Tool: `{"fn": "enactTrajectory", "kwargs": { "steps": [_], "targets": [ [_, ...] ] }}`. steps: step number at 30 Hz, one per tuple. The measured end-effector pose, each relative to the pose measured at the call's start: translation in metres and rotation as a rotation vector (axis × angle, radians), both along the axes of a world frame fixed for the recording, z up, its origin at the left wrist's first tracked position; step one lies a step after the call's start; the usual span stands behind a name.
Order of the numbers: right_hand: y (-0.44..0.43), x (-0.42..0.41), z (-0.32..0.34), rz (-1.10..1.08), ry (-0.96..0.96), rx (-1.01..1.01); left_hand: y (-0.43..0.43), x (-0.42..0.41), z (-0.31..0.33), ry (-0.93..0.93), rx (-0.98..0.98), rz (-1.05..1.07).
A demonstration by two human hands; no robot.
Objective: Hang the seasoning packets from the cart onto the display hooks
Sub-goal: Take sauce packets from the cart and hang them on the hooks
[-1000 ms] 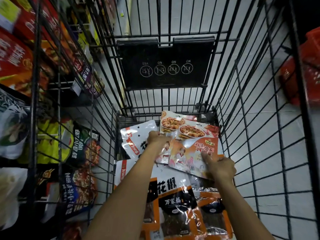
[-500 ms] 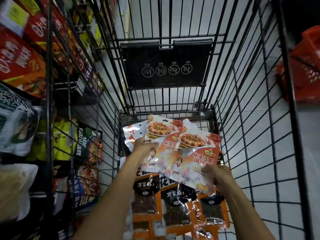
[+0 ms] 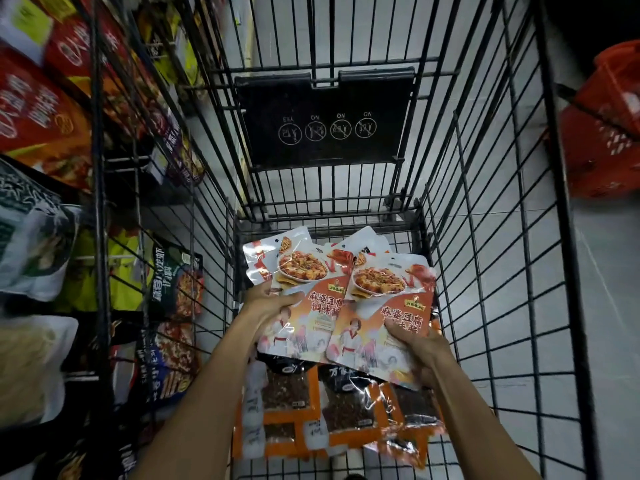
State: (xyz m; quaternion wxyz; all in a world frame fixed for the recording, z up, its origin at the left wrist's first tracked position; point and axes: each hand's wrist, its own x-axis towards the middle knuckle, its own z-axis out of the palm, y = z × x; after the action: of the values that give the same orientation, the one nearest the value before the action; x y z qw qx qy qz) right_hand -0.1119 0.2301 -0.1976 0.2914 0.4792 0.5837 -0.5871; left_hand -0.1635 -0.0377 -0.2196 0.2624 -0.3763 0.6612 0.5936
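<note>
Inside the black wire cart [image 3: 491, 258] I hold a fanned bunch of orange-and-white mapo tofu seasoning packets [image 3: 346, 306], lifted above the cart floor. My left hand [image 3: 270, 306] grips the bunch at its left edge, thumb on top. My right hand [image 3: 419, 355] grips the lower right corner of the front packet. Below them, orange-and-black pepper packets [image 3: 311, 414] with clear windows lie on the cart bottom. The display hooks themselves are hard to make out among the hanging goods on the left.
Shelving with hanging packets [image 3: 173, 289] and red bags [image 3: 38, 109] runs along the left, just outside the cart's wire side. A black child-seat flap [image 3: 325, 119] closes the cart's far end. An orange shopping basket [image 3: 602, 133] stands on the grey tiled floor at right.
Both hands have gathered the mapo tofu packets from the cart floor and raised them towards me. The pepper packets underneath have come into view.
</note>
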Motion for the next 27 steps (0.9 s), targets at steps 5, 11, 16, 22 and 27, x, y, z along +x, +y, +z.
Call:
{"fn": "enactTrajectory", "kwargs": {
  "steps": [5, 11, 16, 22, 27],
  "targets": [
    [-0.001, 0.011, 0.006, 0.097, 0.017, 0.032, 0.002, 0.007, 0.01, -0.075, -0.028, -0.062],
    [-0.004, 0.023, 0.02, 0.183, 0.093, 0.016, 0.01, 0.023, 0.022, -0.009, -0.078, -0.107],
    [-0.006, 0.03, 0.049, 0.209, 0.254, 0.053, 0.002, 0.044, 0.056, 0.089, -0.164, -0.013],
    [-0.007, 0.027, 0.118, 0.378, 0.415, -0.053, -0.023, 0.083, 0.141, 0.315, -0.273, 0.095],
    [-0.008, 0.032, 0.192, 0.564, 0.588, -0.156, -0.027, 0.138, 0.237, 0.521, -0.273, 0.215]
  ]
}}
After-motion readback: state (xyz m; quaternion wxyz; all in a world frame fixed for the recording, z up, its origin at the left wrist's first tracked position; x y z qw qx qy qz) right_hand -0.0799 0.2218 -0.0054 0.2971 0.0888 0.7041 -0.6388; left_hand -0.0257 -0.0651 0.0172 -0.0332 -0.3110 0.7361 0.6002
